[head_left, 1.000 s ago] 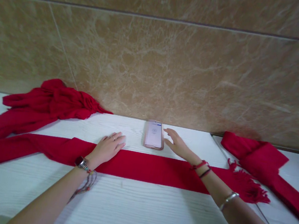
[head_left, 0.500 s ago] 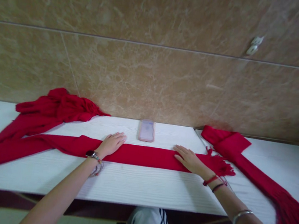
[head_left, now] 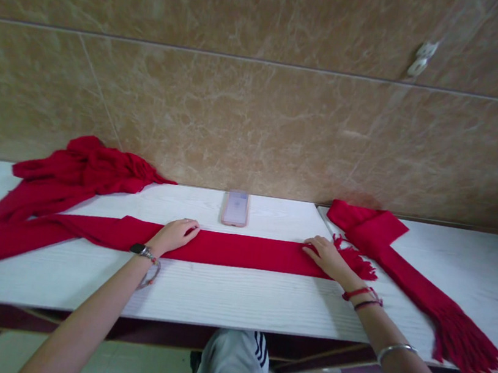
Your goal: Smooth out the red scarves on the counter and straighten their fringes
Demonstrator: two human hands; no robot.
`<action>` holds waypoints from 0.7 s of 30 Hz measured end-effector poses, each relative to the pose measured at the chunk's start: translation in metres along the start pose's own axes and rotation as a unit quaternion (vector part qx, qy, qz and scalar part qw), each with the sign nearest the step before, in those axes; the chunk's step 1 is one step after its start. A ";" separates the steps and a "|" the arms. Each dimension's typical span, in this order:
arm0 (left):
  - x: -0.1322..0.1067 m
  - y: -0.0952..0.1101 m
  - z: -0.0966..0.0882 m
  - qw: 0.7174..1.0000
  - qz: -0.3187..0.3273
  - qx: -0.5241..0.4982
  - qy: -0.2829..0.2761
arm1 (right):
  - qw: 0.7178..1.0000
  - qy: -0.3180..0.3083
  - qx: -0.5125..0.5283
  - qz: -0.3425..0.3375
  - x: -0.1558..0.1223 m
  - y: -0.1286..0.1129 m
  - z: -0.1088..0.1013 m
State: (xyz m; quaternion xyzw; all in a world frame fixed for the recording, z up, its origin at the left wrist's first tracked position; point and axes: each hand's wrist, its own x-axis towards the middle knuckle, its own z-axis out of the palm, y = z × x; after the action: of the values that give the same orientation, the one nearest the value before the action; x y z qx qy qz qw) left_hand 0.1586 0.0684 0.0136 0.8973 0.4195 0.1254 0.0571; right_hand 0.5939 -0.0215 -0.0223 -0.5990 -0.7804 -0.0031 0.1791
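A long red scarf (head_left: 249, 252) lies as a flat folded strip across the white table, its fringe (head_left: 361, 265) at the right end. Toward the left the scarf runs to a pointed corner and joins a crumpled heap (head_left: 89, 170) of the same cloth. My left hand (head_left: 176, 236) rests on the strip left of the middle, fingers bent over its far edge and thumb on top. Near the fringe, my right hand (head_left: 326, 256) has its fingers curled at the far edge too. Both hands appear closed on the cloth; their fingertips are partly hidden.
A phone (head_left: 235, 208) lies behind the strip, close to the tiled wall (head_left: 239, 123). Another red fringed scarf (head_left: 419, 291) lies folded at the right, its fringe at the front edge of the white table (head_left: 233, 301). My knee (head_left: 231, 363) shows below.
My right hand has slid right along the strip toward the fringe. Fingers of both hands, flatter before, are now more bent at the far edge. The whole view has shifted slightly.
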 end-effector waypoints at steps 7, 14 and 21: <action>-0.001 0.002 -0.003 0.999 0.039 0.030 0.007 | 0.998 -0.044 0.023 -0.030 -0.002 0.004 -0.016; 0.004 -0.003 -0.026 0.987 0.026 -0.004 -0.159 | 0.976 -0.217 0.008 0.011 -0.006 0.017 -0.056; 0.008 0.001 -0.059 0.959 0.021 0.017 -0.284 | 0.962 -0.273 -0.017 0.017 -0.005 0.010 -0.071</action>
State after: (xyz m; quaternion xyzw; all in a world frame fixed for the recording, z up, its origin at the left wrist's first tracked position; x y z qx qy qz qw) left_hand 0.1480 0.0742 0.0722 0.9053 0.3692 -0.1401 0.1563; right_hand 0.6243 -0.0388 0.0407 -0.5930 -0.7894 0.1505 -0.0503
